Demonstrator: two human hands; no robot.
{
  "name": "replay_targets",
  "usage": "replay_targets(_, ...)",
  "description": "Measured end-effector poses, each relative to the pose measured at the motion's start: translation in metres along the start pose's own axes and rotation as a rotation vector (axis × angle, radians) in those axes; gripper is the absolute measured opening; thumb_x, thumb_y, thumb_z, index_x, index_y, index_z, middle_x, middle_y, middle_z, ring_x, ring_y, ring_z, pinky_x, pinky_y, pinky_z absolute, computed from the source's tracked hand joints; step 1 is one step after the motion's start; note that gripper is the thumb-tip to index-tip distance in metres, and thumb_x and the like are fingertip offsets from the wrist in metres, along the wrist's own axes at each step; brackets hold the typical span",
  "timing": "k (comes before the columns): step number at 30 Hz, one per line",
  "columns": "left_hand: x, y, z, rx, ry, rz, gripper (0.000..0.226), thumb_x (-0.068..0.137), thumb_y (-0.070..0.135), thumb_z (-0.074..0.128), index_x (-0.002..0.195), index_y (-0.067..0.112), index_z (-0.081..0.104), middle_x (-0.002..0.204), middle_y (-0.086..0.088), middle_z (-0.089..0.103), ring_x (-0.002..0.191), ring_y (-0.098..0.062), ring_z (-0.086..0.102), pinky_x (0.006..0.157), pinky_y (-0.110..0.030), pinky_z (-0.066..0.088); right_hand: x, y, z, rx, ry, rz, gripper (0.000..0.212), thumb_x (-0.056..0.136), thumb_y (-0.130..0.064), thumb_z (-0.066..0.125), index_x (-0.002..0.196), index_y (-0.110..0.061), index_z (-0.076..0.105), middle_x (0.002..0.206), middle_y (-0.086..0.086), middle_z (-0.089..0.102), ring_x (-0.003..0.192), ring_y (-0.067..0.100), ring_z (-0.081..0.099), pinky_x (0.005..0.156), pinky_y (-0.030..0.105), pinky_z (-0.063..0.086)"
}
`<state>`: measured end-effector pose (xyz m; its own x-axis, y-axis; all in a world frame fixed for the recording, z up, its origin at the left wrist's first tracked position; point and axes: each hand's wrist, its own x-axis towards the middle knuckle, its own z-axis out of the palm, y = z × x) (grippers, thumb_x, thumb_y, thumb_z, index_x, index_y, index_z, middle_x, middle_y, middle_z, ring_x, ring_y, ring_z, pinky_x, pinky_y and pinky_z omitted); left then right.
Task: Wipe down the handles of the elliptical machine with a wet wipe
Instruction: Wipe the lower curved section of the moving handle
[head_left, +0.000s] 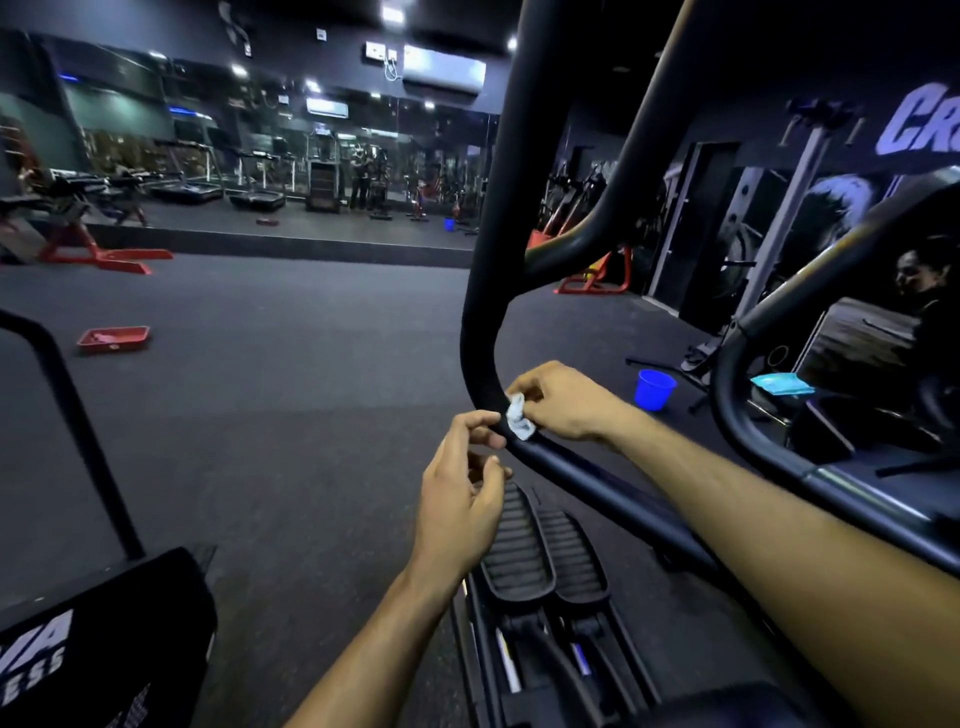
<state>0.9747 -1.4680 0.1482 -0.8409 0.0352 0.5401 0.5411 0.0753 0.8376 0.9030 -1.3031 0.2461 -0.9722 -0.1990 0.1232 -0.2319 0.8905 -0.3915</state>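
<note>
A thick black elliptical handle (483, 312) curves down through the middle of the view and bends to the lower right. My right hand (563, 402) pinches a small crumpled white wet wipe (519, 420) against the bend of that handle. My left hand (460, 499) hovers just below and left of the wipe, fingers loosely curled and holding nothing, its index fingertip close to the handle. A second black handle (743, 358) curves at the right. The two ribbed black pedals (540, 556) lie below my hands.
A blue bucket (653, 388) stands on the dark floor beyond my right hand. A teal wipe packet (782, 384) lies on the machine at the right. A red tray (114, 339) sits on the floor at left. Another black machine (104, 613) fills the lower left.
</note>
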Motion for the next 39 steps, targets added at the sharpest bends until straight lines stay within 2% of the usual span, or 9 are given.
replay_targets(4,0.001,-0.007,-0.004,-0.026,0.037,-0.015,0.047,0.094,-0.008,0.052,0.119,0.031,0.058,0.104,0.003,0.065,0.086,-0.02,0.071,0.074,-0.018,0.051,-0.016,0.018,-0.014,0.308,-0.278,0.043,0.032,0.088,-0.029,0.054,0.107,-0.017,0.076,0.097,0.001,0.074,0.084,0.02,0.06,0.085,0.038,0.05)
replay_targets(7,-0.002,-0.007,0.001,-0.026,0.021,-0.022,0.045,0.094,-0.009,0.051,0.119,0.028,0.059,0.103,0.002,0.065,0.085,-0.02,0.071,0.074,-0.016,0.051,-0.019,0.025,-0.006,0.116,-0.123,-0.048,0.021,0.098,-0.023,0.06,0.111,-0.026,0.076,0.103,-0.007,0.077,0.098,0.014,0.071,0.094,0.041,0.054)
replay_targets(10,-0.003,-0.007,0.008,-0.021,-0.005,-0.009,0.045,0.094,-0.006,0.053,0.119,0.031,0.059,0.102,0.009,0.064,0.089,-0.022,0.07,0.076,-0.024,0.055,-0.02,0.024,0.006,0.126,0.033,-0.005,0.019,0.096,-0.014,0.064,0.1,-0.024,0.08,0.092,-0.007,0.078,0.087,0.009,0.07,0.087,0.038,0.056)
replay_targets(17,-0.004,-0.011,0.006,0.025,0.005,0.008,0.046,0.095,-0.006,0.053,0.117,0.035,0.058,0.102,0.009,0.065,0.086,-0.021,0.072,0.075,-0.032,0.058,-0.05,0.022,-0.029,-0.078,-0.229,-0.087,0.021,0.103,-0.025,0.055,0.106,-0.019,0.074,0.099,-0.005,0.075,0.091,0.015,0.067,0.086,0.034,0.05)
replay_targets(20,-0.002,-0.01,0.012,0.038,0.034,-0.006,0.04,0.095,-0.002,0.054,0.117,0.032,0.059,0.101,0.01,0.066,0.087,-0.021,0.072,0.075,-0.037,0.058,-0.049,0.018,-0.013,-0.097,-0.116,-0.098,0.024,0.105,-0.023,0.051,0.113,-0.018,0.073,0.107,-0.002,0.073,0.097,0.018,0.065,0.087,0.033,0.048)
replay_targets(27,-0.005,-0.002,0.03,0.049,-0.023,0.066,0.036,0.095,-0.001,0.055,0.115,0.029,0.061,0.102,0.008,0.067,0.085,-0.024,0.071,0.077,-0.048,0.058,-0.072,0.051,-0.017,0.072,-0.136,-0.004,0.02,0.097,-0.012,0.06,0.093,-0.021,0.078,0.081,-0.003,0.075,0.068,0.0,0.056,0.069,0.026,0.046)
replay_targets(31,-0.005,-0.004,0.042,0.044,0.017,0.11,0.034,0.095,-0.002,0.055,0.115,0.024,0.063,0.102,0.003,0.066,0.089,-0.022,0.069,0.077,-0.047,0.059,-0.07,0.044,-0.007,0.173,0.046,-0.04,0.012,0.095,-0.023,0.07,0.095,-0.025,0.081,0.083,-0.014,0.076,0.071,-0.009,0.06,0.069,0.017,0.047)
replay_targets(35,-0.006,0.001,0.049,0.087,0.016,0.204,0.033,0.094,-0.008,0.056,0.117,0.015,0.064,0.104,0.0,0.064,0.096,-0.017,0.065,0.073,-0.023,0.054,-0.096,0.064,-0.021,0.257,-0.058,0.031,0.011,0.094,-0.015,0.071,0.094,-0.021,0.08,0.078,-0.012,0.075,0.067,-0.007,0.057,0.068,0.017,0.044)
replay_targets(39,-0.004,0.004,0.058,0.163,0.061,0.3,0.03,0.093,-0.008,0.056,0.115,0.009,0.065,0.107,-0.001,0.062,0.097,-0.015,0.064,0.084,-0.035,0.055,-0.111,0.07,-0.021,0.349,-0.03,0.034,0.009,0.094,-0.023,0.072,0.095,-0.021,0.08,0.09,-0.003,0.079,0.078,0.0,0.062,0.078,0.024,0.049)
